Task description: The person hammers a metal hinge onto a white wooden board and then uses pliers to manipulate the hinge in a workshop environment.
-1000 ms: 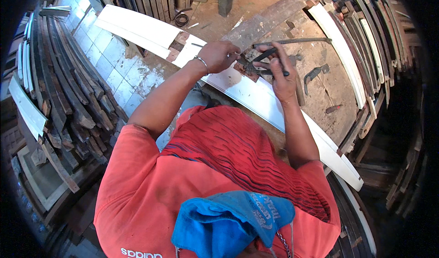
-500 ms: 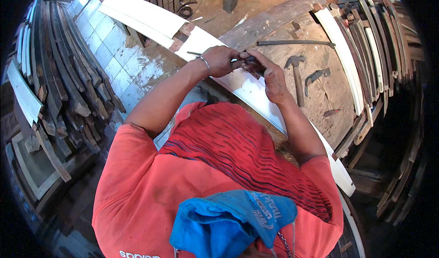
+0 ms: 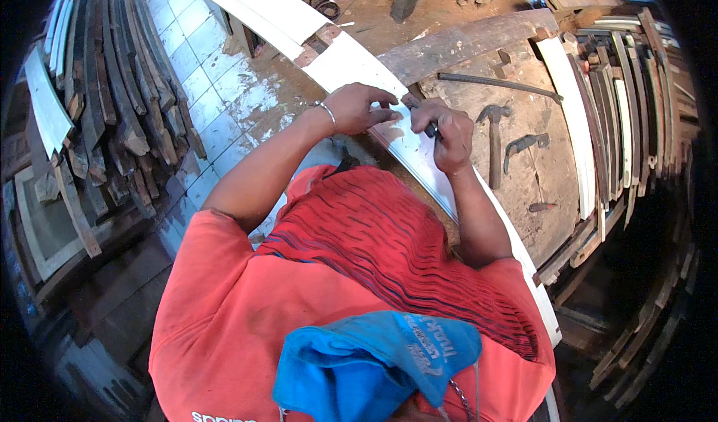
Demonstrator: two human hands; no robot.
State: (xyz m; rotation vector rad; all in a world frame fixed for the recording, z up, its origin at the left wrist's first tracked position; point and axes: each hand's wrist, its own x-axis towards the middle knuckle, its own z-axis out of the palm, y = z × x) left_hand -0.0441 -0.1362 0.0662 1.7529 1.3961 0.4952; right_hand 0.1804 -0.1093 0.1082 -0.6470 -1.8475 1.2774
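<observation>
Over the board (image 3: 355, 61), the right hand (image 3: 452, 139) clamps pliers (image 3: 431, 129); beside it, the left hand (image 3: 363, 109) curls half-open, any hold impossible to tell. Right of the board lie a hammer (image 3: 495, 153) and rod (image 3: 501, 82).

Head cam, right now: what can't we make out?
Head view, hidden: most of the dark-handled tool, covered by the right hand.
Head view, hidden: whether the left hand pinches anything; its curled fingers block it.
Head view, cut off: the far end of the long white board, by the top edge.
Head view, too small: the tip of the red-handled tool.
</observation>
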